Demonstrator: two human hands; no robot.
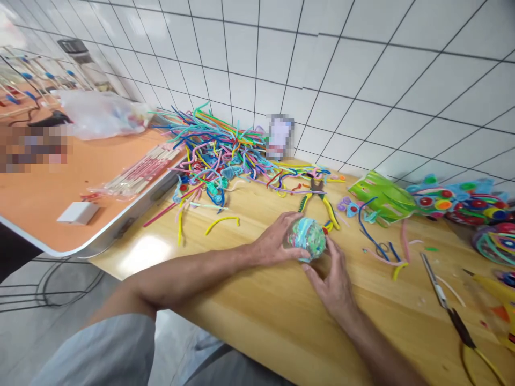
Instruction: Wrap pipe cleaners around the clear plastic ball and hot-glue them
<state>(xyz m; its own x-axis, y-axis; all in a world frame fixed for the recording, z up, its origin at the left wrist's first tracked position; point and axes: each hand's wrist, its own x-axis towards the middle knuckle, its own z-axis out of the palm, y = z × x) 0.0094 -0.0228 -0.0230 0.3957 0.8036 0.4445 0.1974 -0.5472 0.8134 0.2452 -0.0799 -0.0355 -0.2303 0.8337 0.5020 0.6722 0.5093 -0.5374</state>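
Pale tiled wall point(341, 64) closes off the far side, and the wooden table point(249, 295) runs up to it, which lets the loose heap of coloured fuzzy sticks point(221, 139) bank against it at far left without spilling over. At the near middle, just above the wood, the green-and-blue ball point(309, 238) sits between the two hands, where both arms reach comfortably. The left hand point(276, 244) is closed around its left side, thumb across the near face, apparently to steady it. The right hand point(333, 279) is curved at its right side, thumb and fingers spread around it; blur makes it hard to say whether those fingers press or merely touch. Just beyond the ball lie the pliers point(317, 186), yellow handles pointing near, so they are easy to pick up. Farther right, the green packet point(382, 197) rests near the wall, probably to leave working room in front.
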